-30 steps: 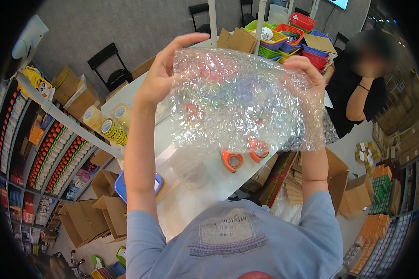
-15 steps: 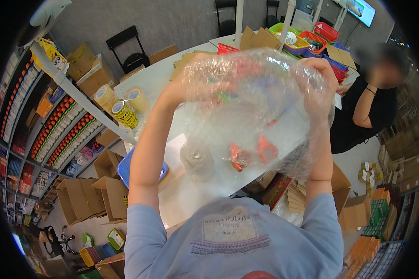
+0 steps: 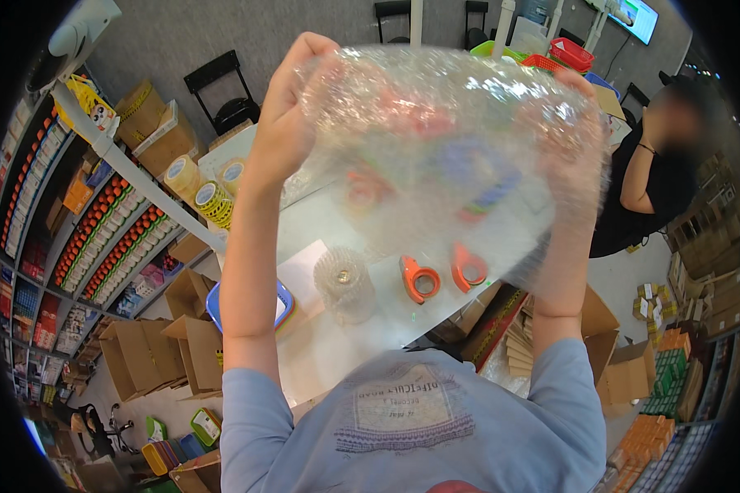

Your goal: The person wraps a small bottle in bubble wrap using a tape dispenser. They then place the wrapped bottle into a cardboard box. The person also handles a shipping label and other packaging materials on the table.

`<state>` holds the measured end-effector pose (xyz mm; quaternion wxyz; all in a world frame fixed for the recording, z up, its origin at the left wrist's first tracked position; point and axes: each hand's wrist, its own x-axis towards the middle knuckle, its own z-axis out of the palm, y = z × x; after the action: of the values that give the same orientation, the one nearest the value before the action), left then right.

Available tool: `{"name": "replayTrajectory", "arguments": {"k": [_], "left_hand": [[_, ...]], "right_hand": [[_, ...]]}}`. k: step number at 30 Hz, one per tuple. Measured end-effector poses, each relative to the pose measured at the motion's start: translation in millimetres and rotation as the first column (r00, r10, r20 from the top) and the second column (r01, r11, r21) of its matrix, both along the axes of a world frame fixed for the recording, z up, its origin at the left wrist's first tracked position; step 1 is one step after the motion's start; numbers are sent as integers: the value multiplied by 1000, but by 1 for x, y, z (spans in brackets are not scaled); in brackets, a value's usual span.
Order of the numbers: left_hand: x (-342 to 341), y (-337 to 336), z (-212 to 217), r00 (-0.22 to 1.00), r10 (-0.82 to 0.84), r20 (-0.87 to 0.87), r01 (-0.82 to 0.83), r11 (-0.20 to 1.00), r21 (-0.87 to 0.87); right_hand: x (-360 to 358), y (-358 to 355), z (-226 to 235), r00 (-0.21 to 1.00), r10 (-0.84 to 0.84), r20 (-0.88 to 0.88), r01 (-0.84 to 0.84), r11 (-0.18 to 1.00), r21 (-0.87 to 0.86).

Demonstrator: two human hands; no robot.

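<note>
A sheet of clear, shiny bubble wrap is stretched between my raised hands, above the white table. My left hand is closed on its far left corner. At the right side my right hand grips the wrap, partly veiled by it and blurred. Through the sheet, blurry red, blue and green shapes show on the table. Nearer me stand a clear ridged roll and two orange tape dispensers, a left one and a right one. White paper lies beside the roll.
Tape rolls stand at the table's left, and a blue basket sits by my left forearm. Open cardboard boxes fill the floor at left. Coloured baskets are at the far right, near another person.
Both hands have risen away from me, the left one most, spreading the bubble wrap higher and wider. The tape dispensers now show uncovered. The other person's head has shifted slightly.
</note>
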<state>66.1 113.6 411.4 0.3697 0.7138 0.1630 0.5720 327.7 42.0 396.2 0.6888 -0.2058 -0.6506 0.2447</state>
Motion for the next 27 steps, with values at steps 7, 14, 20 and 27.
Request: {"name": "replayTrajectory", "arguments": {"k": [7,14,20,27], "left_hand": [[27,-9,-47,903,-56,426,324,741,-588],[32,-17,-74,968,248,-46,-252,933,-255],[27,-21,-66,874,485,33,-482,855,192],[27,-8,-100,984,-22,-176,39,995,91]], "right_hand": [[2,24,-45,993,112,40,-78,869,-488],[17,25,-54,965,-217,144,247,939,-241],[16,5,-48,963,-262,61,269,943,-195],[7,26,-54,829,-244,-504,72,939,-336]]}}
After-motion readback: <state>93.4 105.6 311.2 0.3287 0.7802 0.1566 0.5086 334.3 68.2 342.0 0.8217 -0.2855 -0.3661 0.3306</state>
